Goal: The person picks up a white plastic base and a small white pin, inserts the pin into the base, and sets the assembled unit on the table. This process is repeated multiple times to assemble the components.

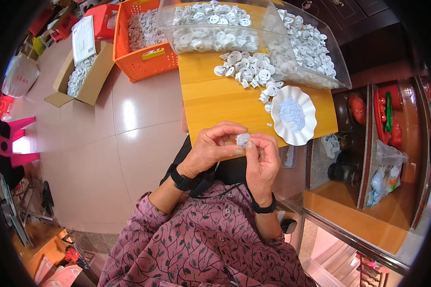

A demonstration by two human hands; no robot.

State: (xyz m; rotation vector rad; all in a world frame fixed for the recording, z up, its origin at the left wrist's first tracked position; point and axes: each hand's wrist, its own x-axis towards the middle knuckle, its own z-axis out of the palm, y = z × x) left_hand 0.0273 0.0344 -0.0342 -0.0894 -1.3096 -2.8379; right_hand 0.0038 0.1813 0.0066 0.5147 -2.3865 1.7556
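A small round white plastic part (243,139) is held between my two hands just over the near edge of the yellow table (203,91). My left hand (216,143) pinches it from the left with thumb and fingers. From the right, the thumb and forefinger of my right hand (263,160) close on its edge; whether a smaller piece is in them is hidden. Ahead lies a loose pile of similar white parts (249,67). To the right of the pile stands a white scalloped dish (307,107) with many tiny pale-blue pieces (292,115) in it. One tiny piece (269,125) lies beside the dish.
Two clear bins (210,40) (316,76) full of white parts stand at the table's back. Left of the table are an orange crate (143,64) and an open cardboard box (98,79) with more parts. Wooden shelves (354,191) stand at right, a pink stool (21,138) far left.
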